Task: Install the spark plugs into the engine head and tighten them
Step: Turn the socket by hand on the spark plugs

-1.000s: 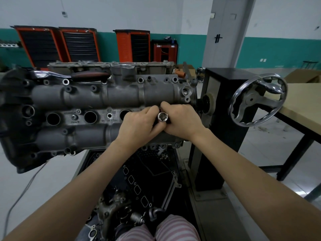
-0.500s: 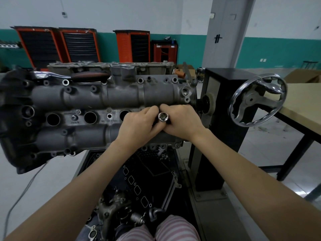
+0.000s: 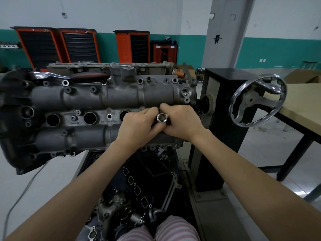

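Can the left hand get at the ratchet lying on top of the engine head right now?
Probably not yet: the left hand grips the chrome socket together with the right hand. Nothing blocks the dark-handled chrome ratchet.

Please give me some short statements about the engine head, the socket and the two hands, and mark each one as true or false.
1. Both hands, left hand and right hand, hold the socket. True.
2. The socket's open end faces the camera. True.
3. The ratchet is in the right hand. False: it lies on top of the engine head.
4. The handwheel is left of the engine head. False: it is on the right.
5. Three plug holes left of the hands are open. True.
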Motion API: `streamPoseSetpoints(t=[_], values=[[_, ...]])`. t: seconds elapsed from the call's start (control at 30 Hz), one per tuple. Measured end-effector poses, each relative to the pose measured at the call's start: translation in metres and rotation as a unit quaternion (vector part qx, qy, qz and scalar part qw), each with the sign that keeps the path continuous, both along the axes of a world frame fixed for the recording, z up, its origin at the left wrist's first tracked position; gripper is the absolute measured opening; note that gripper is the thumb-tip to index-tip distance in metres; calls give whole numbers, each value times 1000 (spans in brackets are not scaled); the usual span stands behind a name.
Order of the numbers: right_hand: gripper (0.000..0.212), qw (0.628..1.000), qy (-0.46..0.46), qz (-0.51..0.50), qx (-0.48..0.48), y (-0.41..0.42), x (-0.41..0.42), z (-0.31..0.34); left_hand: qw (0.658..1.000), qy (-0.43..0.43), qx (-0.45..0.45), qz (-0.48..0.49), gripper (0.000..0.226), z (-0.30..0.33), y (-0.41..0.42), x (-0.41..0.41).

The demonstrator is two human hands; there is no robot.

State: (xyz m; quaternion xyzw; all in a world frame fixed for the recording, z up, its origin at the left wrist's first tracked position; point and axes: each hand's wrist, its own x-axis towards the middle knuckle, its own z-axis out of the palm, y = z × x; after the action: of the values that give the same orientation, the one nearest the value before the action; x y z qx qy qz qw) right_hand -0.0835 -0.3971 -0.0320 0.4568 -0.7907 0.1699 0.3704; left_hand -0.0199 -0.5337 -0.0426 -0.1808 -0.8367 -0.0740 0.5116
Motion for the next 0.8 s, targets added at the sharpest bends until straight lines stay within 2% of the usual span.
streamPoseSetpoints(t=[0.13,0.4,0.53,0.63,0.8], values=[[19,1000,1,11,8,0,3,2,999,-25,33,-23,26,2,3,4],[15,1000,10,23,4,3,3,3,1000,-3,-1,9,34,2,0,1],[21,1000,1,26,-5,2,5,3,999,-22,24,-22,28,2,3,3],[18,999,11,30,9,2,6,4,999,-30,26,-28,26,3,5,4],[14,1000,20,22,9,2,2,2,1000,-7,12,0,35,2,1,0]])
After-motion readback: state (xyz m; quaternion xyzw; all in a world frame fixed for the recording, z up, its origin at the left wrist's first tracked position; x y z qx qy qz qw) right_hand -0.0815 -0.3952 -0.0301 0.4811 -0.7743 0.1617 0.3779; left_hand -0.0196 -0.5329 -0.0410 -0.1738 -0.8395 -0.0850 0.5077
